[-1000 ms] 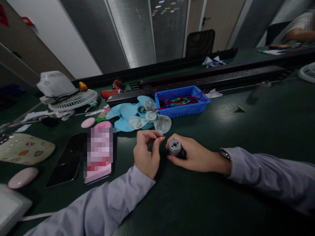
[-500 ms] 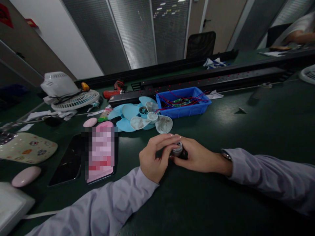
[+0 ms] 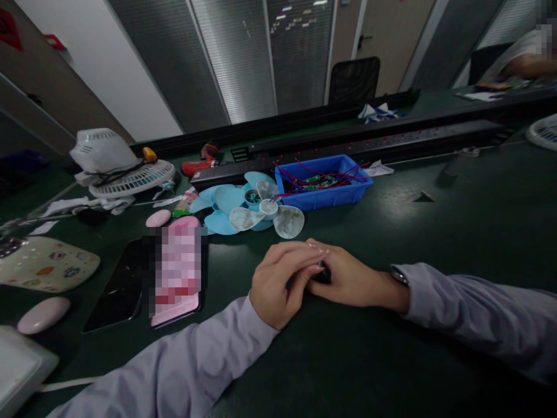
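Both hands are together near the middle of the dark green tabletop (image 3: 348,366), closed in around one small black-and-silver piece (image 3: 322,274). It's the right hand (image 3: 352,277) that wraps the piece from its side, a dark wristwatch (image 3: 399,275) peeping from the cuff of a greyish-lilac sleeve. Over the top lies the left hand (image 3: 276,284), knuckles arched, fingertips meeting the right hand; so little of the piece shows that you cannot tell whether the left is gripping anything.

Down at the near left sits a boxy white object (image 3: 21,366), and just beyond it a glossy pink oval case (image 3: 43,315). Next along, a flat black phone (image 3: 114,284), then a phone with a pink screen (image 3: 178,310), partly blurred out.

Straight ahead of the hands, sky-blue plastic fan blades (image 3: 217,222) lie overlapped by a cloudy grey fan propeller (image 3: 289,222), right up against a blue plastic bin (image 3: 331,197) holding red wires and green circuit boards (image 3: 315,180). Farther left, an orange-and-black power drill (image 3: 194,168) lies near a white plastic fan (image 3: 102,151). Behind, a black mesh chair (image 3: 354,81); far right, a person's arm (image 3: 524,67).
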### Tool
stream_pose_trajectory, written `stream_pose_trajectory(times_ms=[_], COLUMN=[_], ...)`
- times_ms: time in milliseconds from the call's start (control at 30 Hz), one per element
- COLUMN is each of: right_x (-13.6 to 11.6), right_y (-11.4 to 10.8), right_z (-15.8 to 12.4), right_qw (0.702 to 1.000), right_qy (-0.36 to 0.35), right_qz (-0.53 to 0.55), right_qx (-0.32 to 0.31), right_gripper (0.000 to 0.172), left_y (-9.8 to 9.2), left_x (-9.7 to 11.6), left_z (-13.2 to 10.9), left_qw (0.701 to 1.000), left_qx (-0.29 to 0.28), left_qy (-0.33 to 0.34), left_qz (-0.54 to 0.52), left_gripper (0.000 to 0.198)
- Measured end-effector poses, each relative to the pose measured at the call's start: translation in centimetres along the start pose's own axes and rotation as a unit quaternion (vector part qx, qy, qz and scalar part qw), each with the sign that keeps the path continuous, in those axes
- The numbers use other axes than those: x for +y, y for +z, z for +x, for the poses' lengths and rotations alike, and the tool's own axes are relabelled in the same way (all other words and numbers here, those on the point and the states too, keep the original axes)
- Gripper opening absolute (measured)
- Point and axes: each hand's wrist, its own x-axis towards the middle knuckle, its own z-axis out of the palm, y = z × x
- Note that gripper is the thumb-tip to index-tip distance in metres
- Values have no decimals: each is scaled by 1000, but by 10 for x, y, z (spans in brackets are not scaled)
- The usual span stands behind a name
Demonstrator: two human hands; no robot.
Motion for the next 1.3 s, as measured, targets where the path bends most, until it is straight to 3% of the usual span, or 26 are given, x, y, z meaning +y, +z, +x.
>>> stream_pose_trajectory(times_ms=[100,267,367,500,700,1033,1300], right_x=[2,2,1,-3,-7,-6,-3], right_y=[1,2,1,-3,-4,-4,-1], right_z=[-1,-1,0,1,1,2,2], right_qw=[1000,1000,999,999,998,998,999], right_qy=[-25,6,8,14,32,26,31], right_qz=[-2,30,36,37,55,61,32], right_qx=[10,-2,7,5,-7,-13,3], right_gripper=[9,25,31,26,23,24,18], left_y=[0,0,1,1,0,-1,0], left_x=[4,6,5,4,7,8,5], left_z=[-1,-2,-3,-4,-3,-2,-1], left_qw=[999,995,989,983,980,976,985], left_qx=[-17,62,70,55,80,64,13], left_qy=[12,10,-15,-43,-7,-1,-19], left_qz=[26,80,131,171,183,208,170], left_gripper=[28,40,46,44,37,30,29])
